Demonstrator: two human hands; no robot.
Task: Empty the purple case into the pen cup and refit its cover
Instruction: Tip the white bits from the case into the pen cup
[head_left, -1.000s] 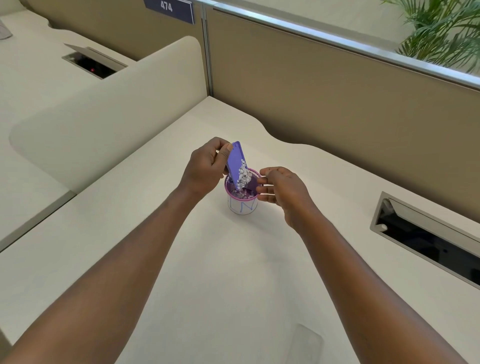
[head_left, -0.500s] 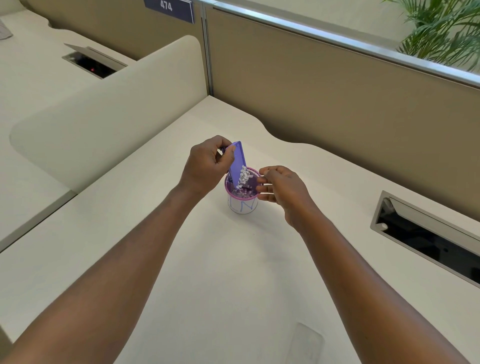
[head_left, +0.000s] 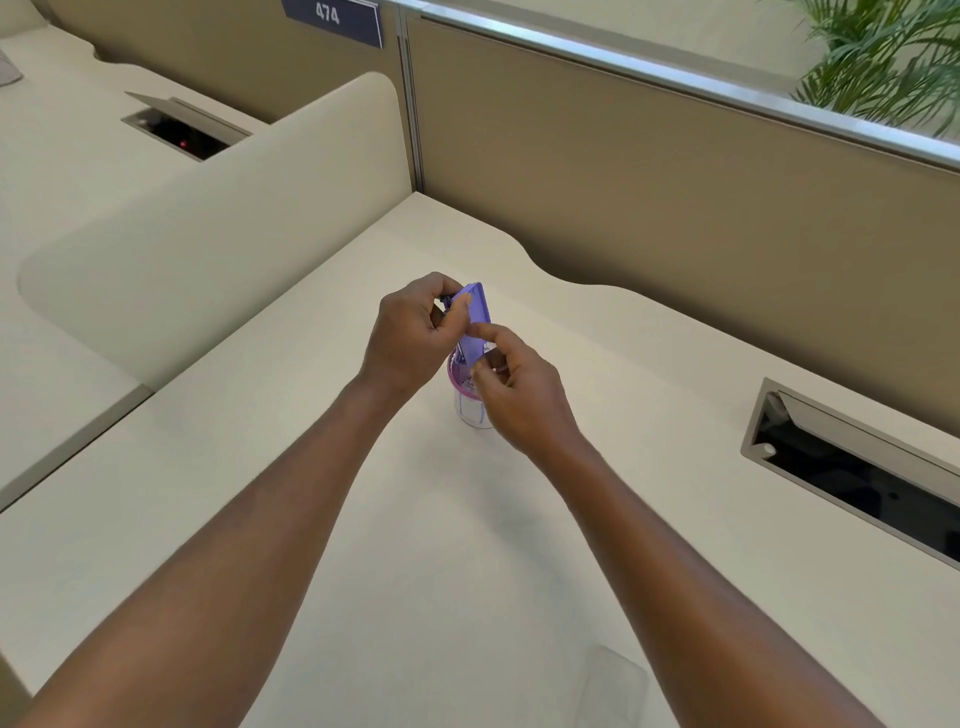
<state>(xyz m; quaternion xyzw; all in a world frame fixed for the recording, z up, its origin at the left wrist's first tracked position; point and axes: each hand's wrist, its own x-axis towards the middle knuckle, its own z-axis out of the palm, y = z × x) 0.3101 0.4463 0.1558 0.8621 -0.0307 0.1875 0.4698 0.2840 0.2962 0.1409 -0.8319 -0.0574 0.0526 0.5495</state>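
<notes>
My left hand (head_left: 410, 335) grips the upper end of the purple case (head_left: 479, 310), which stands tilted with its lower end over the pen cup (head_left: 469, 411). The cup is white with a pink rim and stands on the cream desk (head_left: 415, 545). My right hand (head_left: 522, 397) is right of the cup, index finger and thumb pinched on the case's lower end, hiding much of the cup's mouth. No contents show in the case now. A clear flat cover (head_left: 615, 686) lies on the desk near the front edge, apart from both hands.
A brown partition wall (head_left: 675, 208) runs behind the desk and a cream divider (head_left: 234, 223) stands on the left. An open cable hatch (head_left: 852, 467) is sunk into the desk at the right. A green plant (head_left: 893, 57) stands beyond the partition.
The small white pieces that were sliding from the case into the cup are no longer seen. My right hand has left the cup's rim and risen to the case's lower end.
</notes>
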